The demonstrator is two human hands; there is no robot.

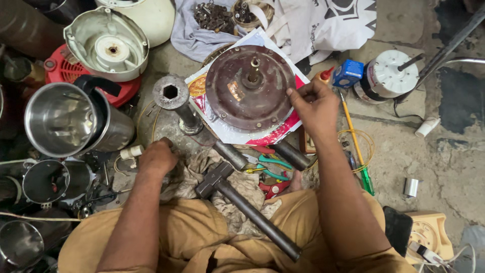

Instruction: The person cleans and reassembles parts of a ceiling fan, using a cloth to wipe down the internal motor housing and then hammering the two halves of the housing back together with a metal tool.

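A round, rusty-brown motor housing [249, 87] with a short brass-coloured shaft [254, 68] standing up from its centre is seen lying on a sheet of printed paper [237, 135] spread over the concrete floor [404, 146]. The housing's right edge is pinched by the fingers of the right hand [316, 105], thumb on the top face; the hold looks light rather than clamped. The left hand [157, 157] is closed into a loose fist at the near-left of the paper, resting on a crumpled rag [202, 174]; whether anything is gripped inside it cannot be told.

Just beside the housing's left edge a steel socket tool [174, 97] is stood upright on its narrow end. A hammer [242, 207] is laid across the rag and the lap, its head pointing towards the housing, with green-handled pliers [273, 164] between them.

Several risks are judged likely. The housing may slide or tip on the slick paper if it is lifted by one edge only, and the shaft could be bent or the fingers trapped beneath the rim. The upright socket tool could be knocked over by the turning housing. The hammer, lying on uneven cloth, may roll off the thigh if the legs are shifted.
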